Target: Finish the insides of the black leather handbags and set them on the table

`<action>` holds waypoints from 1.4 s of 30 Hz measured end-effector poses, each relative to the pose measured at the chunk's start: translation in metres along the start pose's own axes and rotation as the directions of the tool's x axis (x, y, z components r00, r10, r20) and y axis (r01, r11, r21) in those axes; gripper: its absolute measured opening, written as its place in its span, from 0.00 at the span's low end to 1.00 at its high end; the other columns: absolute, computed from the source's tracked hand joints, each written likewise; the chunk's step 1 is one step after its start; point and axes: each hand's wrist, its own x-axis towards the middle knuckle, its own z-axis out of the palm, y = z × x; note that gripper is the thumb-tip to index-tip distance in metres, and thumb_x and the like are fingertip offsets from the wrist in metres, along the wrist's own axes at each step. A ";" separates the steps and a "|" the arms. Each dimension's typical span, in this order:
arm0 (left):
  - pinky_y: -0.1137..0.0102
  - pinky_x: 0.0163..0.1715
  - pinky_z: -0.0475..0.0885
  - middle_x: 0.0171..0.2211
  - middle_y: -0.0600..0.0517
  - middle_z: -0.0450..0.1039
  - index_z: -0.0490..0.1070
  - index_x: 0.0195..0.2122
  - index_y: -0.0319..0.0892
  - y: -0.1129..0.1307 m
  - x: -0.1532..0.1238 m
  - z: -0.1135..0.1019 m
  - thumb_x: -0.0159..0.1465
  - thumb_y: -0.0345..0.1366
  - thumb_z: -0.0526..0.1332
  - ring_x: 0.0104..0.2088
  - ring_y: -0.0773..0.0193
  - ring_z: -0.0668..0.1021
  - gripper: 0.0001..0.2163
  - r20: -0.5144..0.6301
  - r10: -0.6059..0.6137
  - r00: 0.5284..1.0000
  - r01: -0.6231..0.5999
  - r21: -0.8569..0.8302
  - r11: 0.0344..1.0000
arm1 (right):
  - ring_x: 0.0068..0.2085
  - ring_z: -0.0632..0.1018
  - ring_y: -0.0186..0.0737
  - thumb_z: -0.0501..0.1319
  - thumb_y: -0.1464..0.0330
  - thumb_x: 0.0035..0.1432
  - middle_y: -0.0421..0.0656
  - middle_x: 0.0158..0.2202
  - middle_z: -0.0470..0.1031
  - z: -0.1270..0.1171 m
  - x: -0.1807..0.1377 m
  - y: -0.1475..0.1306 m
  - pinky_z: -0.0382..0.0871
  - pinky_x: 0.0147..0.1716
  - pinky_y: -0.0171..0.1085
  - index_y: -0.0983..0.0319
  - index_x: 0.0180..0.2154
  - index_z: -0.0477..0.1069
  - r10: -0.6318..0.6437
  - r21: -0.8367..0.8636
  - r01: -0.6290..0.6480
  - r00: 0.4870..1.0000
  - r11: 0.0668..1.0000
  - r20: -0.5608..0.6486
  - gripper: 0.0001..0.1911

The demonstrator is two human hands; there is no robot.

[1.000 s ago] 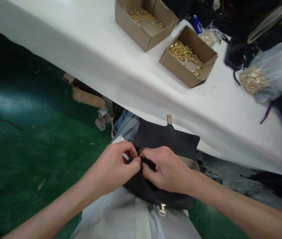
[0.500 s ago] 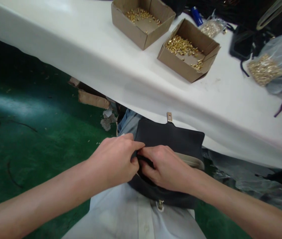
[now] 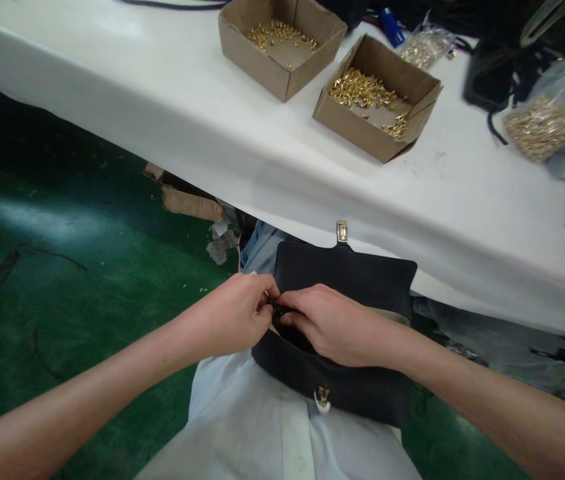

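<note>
A black handbag (image 3: 345, 390) rests on my lap against the white shirt, its flap (image 3: 345, 270) folded back toward the table. A gold metal clasp plate (image 3: 342, 231) sticks out from the flap's edge, and a gold turn lock (image 3: 322, 395) sits on the bag's front. My left hand (image 3: 242, 313) is closed in a pinch at the bag's left end. My right hand (image 3: 325, 320) reaches over the opening, thumb and forefinger pinched close to the left fingertips. Both grip the dark edge or a small dark part there; the fingers hide most of it.
Two cardboard boxes, one farther left (image 3: 257, 63) and one nearer right (image 3: 352, 130), hold small gold metal pieces on the white table (image 3: 172, 113). Plastic bags of gold pieces (image 3: 542, 130) and a blue object (image 3: 391, 28) lie beyond. Torn cardboard (image 3: 192, 203) is on the green floor.
My left thumb and forefinger have drawn back slightly and closed together, and a gap to the right fingertips shows. The bag's front is a little more visible. The view has shifted slightly.
</note>
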 end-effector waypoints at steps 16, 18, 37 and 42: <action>0.67 0.28 0.60 0.22 0.55 0.74 0.76 0.36 0.44 -0.002 0.006 -0.004 0.64 0.25 0.59 0.24 0.61 0.74 0.09 0.065 -0.001 0.998 0.000 0.028 1.000 | 0.26 0.54 0.33 0.62 0.58 0.70 0.33 0.23 0.51 -0.012 0.003 0.005 0.47 0.25 0.38 0.58 0.23 0.60 0.177 0.416 -0.259 0.958 0.872 0.225 0.23; 0.66 0.28 0.60 0.23 0.54 0.74 0.76 0.36 0.44 -0.002 0.006 -0.005 0.65 0.25 0.59 0.26 0.60 0.76 0.09 0.070 0.019 0.997 -0.022 0.049 0.999 | 0.25 0.54 0.32 0.64 0.58 0.68 0.33 0.22 0.52 -0.011 0.004 0.004 0.44 0.24 0.38 0.58 0.23 0.62 0.225 0.417 -0.310 0.944 0.854 0.242 0.22; 0.66 0.31 0.60 0.32 0.50 0.76 0.73 0.37 0.44 -0.005 0.000 -0.007 0.68 0.25 0.56 0.34 0.59 0.77 0.09 0.086 0.033 0.996 -0.041 0.094 0.995 | 0.27 0.64 0.33 0.65 0.65 0.63 0.34 0.23 0.63 0.005 0.010 -0.016 0.52 0.25 0.38 0.60 0.28 0.79 0.325 0.278 -0.316 0.946 0.907 0.015 0.12; 0.66 0.30 0.59 0.31 0.51 0.75 0.73 0.37 0.44 -0.002 0.000 -0.009 0.67 0.24 0.57 0.32 0.59 0.76 0.09 0.104 0.007 0.995 -0.017 0.101 0.995 | 0.26 0.63 0.32 0.64 0.67 0.62 0.34 0.22 0.60 0.011 0.011 -0.018 0.50 0.24 0.37 0.60 0.22 0.67 0.290 0.195 -0.267 0.952 0.944 -0.095 0.16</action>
